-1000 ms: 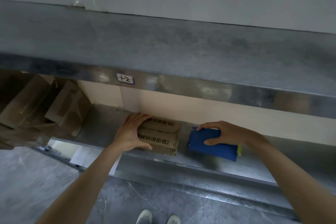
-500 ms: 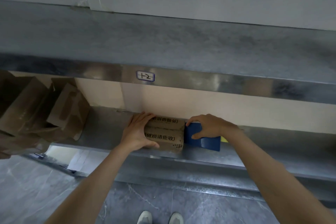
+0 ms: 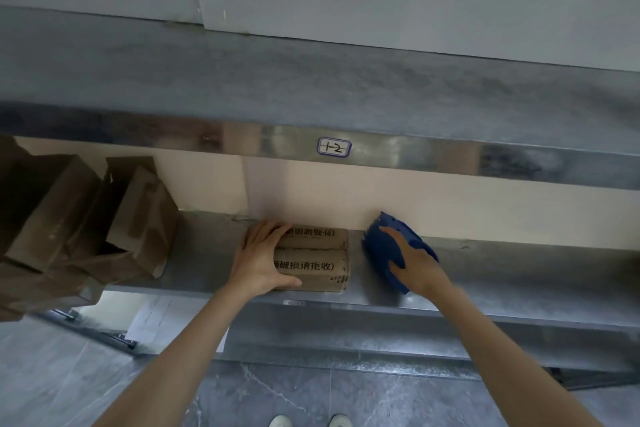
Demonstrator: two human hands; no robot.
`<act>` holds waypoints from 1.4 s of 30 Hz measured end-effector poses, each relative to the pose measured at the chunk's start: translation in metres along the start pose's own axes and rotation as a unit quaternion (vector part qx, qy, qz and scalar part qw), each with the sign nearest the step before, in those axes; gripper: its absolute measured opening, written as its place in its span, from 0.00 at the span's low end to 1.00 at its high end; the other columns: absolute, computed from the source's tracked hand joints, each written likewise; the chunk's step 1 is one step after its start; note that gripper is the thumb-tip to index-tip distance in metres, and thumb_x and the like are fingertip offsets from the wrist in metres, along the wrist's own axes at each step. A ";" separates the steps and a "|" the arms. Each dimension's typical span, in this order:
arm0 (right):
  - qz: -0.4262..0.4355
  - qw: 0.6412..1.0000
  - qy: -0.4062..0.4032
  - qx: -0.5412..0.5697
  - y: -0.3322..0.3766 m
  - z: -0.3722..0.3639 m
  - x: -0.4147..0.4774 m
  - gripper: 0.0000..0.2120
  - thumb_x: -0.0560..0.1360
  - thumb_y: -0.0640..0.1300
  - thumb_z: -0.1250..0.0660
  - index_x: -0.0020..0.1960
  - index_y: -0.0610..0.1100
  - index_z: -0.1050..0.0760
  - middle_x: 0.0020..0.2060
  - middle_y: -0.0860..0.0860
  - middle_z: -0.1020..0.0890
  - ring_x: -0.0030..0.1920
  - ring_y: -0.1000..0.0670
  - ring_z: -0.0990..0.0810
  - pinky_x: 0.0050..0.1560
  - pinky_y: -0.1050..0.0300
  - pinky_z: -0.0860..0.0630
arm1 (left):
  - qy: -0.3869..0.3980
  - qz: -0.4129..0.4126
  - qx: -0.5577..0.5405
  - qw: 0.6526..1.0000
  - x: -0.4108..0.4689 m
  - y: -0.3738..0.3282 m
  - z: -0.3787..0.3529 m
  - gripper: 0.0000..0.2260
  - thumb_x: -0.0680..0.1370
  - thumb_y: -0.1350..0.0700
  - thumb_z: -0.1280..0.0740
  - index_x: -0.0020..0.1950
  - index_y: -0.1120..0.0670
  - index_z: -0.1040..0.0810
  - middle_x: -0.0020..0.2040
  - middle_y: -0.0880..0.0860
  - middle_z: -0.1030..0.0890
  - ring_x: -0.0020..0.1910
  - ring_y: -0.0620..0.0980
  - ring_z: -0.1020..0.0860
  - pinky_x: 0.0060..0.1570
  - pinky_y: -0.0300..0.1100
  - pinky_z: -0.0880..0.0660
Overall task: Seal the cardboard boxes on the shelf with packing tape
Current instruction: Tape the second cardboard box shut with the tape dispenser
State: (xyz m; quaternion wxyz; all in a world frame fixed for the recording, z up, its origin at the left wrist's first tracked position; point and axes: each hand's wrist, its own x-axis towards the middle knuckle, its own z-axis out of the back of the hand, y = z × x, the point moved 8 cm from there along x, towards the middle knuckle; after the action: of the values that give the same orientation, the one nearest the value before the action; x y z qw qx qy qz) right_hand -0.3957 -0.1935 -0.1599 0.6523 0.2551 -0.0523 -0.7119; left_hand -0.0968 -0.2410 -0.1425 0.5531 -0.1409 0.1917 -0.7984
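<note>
A small brown cardboard box [image 3: 320,258] with black printed characters lies on the metal shelf [image 3: 207,253], its two top flaps meeting in a seam. My left hand [image 3: 259,258] grips the box's left end, fingers over the top and thumb along the front edge. My right hand [image 3: 414,262] holds a blue tape dispenser [image 3: 384,246] just right of the box, tilted up on the shelf and a little apart from the box. No tape is visible on the box's seam.
A heap of brown cardboard boxes [image 3: 86,225] fills the shelf's left end, some with tape strips. An upper metal shelf [image 3: 311,87] with a label "1-2" [image 3: 334,147] overhangs. A beige wall backs the shelf. Grey marbled floor and my shoes [image 3: 308,421] lie below.
My right hand has tipped the blue dispenser up and drawn it slightly away from the box's right end. My left hand stays on the box. The view has shifted.
</note>
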 end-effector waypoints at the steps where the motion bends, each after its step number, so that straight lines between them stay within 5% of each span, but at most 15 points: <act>1: 0.000 1.000 -0.010 -0.001 0.000 -0.003 0.000 0.32 0.81 0.44 0.39 0.79 0.58 0.51 0.39 0.40 0.19 0.31 0.44 0.23 0.27 0.56 0.30 | -0.003 -0.010 -0.009 1.000 0.000 0.001 0.002 0.50 0.60 0.37 0.21 0.77 0.45 0.39 0.76 0.46 0.40 0.77 0.50 0.45 0.77 0.49 0.53; 4: -0.009 0.999 -0.032 0.019 0.002 -0.003 0.003 0.34 0.82 0.44 0.39 0.80 0.58 0.54 0.47 0.43 0.18 0.32 0.45 0.22 0.32 0.52 0.25 | -0.013 -0.019 -0.049 0.999 -0.001 0.008 0.007 0.48 0.61 0.40 0.19 0.77 0.47 0.37 0.76 0.48 0.38 0.77 0.51 0.43 0.76 0.47 0.48; 6: -0.010 1.000 -0.019 -0.017 0.004 -0.003 0.004 0.36 0.82 0.46 0.40 0.80 0.58 0.60 0.36 0.46 0.21 0.29 0.48 0.25 0.30 0.53 0.25 | -0.016 -0.016 -0.061 0.998 -0.002 0.014 0.008 0.48 0.61 0.40 0.19 0.77 0.48 0.36 0.77 0.48 0.38 0.77 0.51 0.44 0.75 0.47 0.48; 8: -0.018 0.996 -0.018 -0.083 0.005 0.000 0.000 0.38 0.82 0.52 0.40 0.78 0.61 0.65 0.35 0.48 0.22 0.31 0.48 0.23 0.30 0.56 0.25 | -0.018 -0.017 -0.076 0.997 -0.003 0.018 0.008 0.49 0.61 0.40 0.19 0.77 0.49 0.36 0.77 0.48 0.38 0.77 0.51 0.44 0.75 0.48 0.47; 10: -0.042 0.984 -0.079 -0.156 0.008 0.013 -0.005 0.38 0.80 0.61 0.42 0.78 0.61 0.66 0.43 0.47 0.20 0.38 0.47 0.20 0.32 0.56 0.24 | -0.019 -0.015 -0.106 0.994 -0.004 0.021 0.007 0.49 0.61 0.41 0.18 0.77 0.49 0.36 0.77 0.47 0.38 0.77 0.50 0.44 0.76 0.49 0.44; 13: -0.012 0.950 -0.238 -0.200 0.035 0.037 -0.015 0.32 0.81 0.58 0.42 0.80 0.54 0.52 0.52 0.44 0.24 0.49 0.45 0.23 0.33 0.56 0.26 | -0.021 -0.009 -0.142 0.990 -0.004 0.025 0.004 0.49 0.60 0.41 0.18 0.77 0.48 0.37 0.78 0.46 0.41 0.78 0.48 0.46 0.76 0.50 0.43; 15: 0.057 0.963 -0.251 -0.080 0.057 0.033 -0.012 0.28 0.81 0.54 0.40 0.78 0.52 0.43 0.59 0.45 0.26 0.58 0.45 0.25 0.45 0.54 0.24 | -0.026 -0.003 -0.160 0.987 -0.005 0.027 0.002 0.49 0.60 0.41 0.18 0.77 0.46 0.37 0.78 0.45 0.42 0.78 0.46 0.46 0.76 0.49 0.43; 19: 0.090 0.962 -0.118 0.229 0.095 -0.006 0.008 0.25 0.81 0.52 0.38 0.76 0.53 0.39 0.72 0.54 0.34 0.72 0.52 0.35 0.68 0.60 0.37 | -0.034 -0.002 -0.192 0.981 -0.005 0.030 0.002 0.49 0.60 0.41 0.18 0.77 0.46 0.37 0.78 0.44 0.41 0.78 0.44 0.46 0.76 0.50 0.42; 28: 0.058 0.898 -0.130 0.417 0.112 -0.049 0.016 0.23 0.78 0.60 0.39 0.72 0.68 0.41 0.76 0.63 0.41 0.74 0.65 0.43 0.74 0.57 0.40 | -0.064 0.008 -0.264 0.962 -0.008 0.039 -0.006 0.49 0.57 0.39 0.19 0.75 0.46 0.35 0.77 0.41 0.42 0.77 0.40 0.46 0.75 0.46 0.42; 31: 0.071 0.927 -0.124 0.346 0.111 -0.049 0.018 0.26 0.78 0.62 0.40 0.75 0.62 0.40 0.77 0.64 0.46 0.77 0.63 0.50 0.76 0.54 0.46 | -0.036 -0.017 -0.232 0.972 -0.009 0.039 -0.006 0.50 0.60 0.36 0.22 0.77 0.47 0.38 0.78 0.41 0.44 0.78 0.40 0.50 0.76 0.46 0.46; 34: 0.161 0.966 -0.165 0.119 0.123 -0.041 0.015 0.29 0.80 0.65 0.47 0.78 0.56 0.42 0.79 0.59 0.51 0.79 0.53 0.61 0.77 0.47 0.59 | -0.020 -0.112 -0.096 0.989 -0.010 0.034 -0.002 0.46 0.68 0.32 0.29 0.80 0.48 0.42 0.80 0.42 0.48 0.80 0.44 0.54 0.77 0.51 0.52; 38: 0.282 0.946 -0.141 -0.074 0.140 -0.046 0.010 0.27 0.82 0.63 0.52 0.79 0.56 0.44 0.80 0.55 0.48 0.80 0.47 0.57 0.78 0.47 0.61 | -0.023 -0.210 0.017 0.977 -0.013 0.026 0.000 0.37 0.75 0.33 0.36 0.79 0.49 0.39 0.81 0.46 0.46 0.80 0.50 0.51 0.77 0.53 0.49; 42: 0.306 0.935 -0.092 -0.155 0.140 -0.052 0.015 0.25 0.83 0.62 0.56 0.78 0.58 0.45 0.79 0.55 0.46 0.79 0.49 0.53 0.77 0.51 0.62 | -0.007 -0.220 0.021 0.975 -0.012 0.025 0.001 0.36 0.76 0.34 0.36 0.78 0.50 0.37 0.80 0.47 0.42 0.79 0.51 0.48 0.77 0.56 0.46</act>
State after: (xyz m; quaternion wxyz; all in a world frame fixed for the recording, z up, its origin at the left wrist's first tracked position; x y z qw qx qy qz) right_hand -0.2472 -0.2145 -0.1524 0.8623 0.0553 -0.0766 -0.4975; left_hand -0.0717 -0.2379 -0.1533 0.3682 -0.1733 0.1354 -0.9034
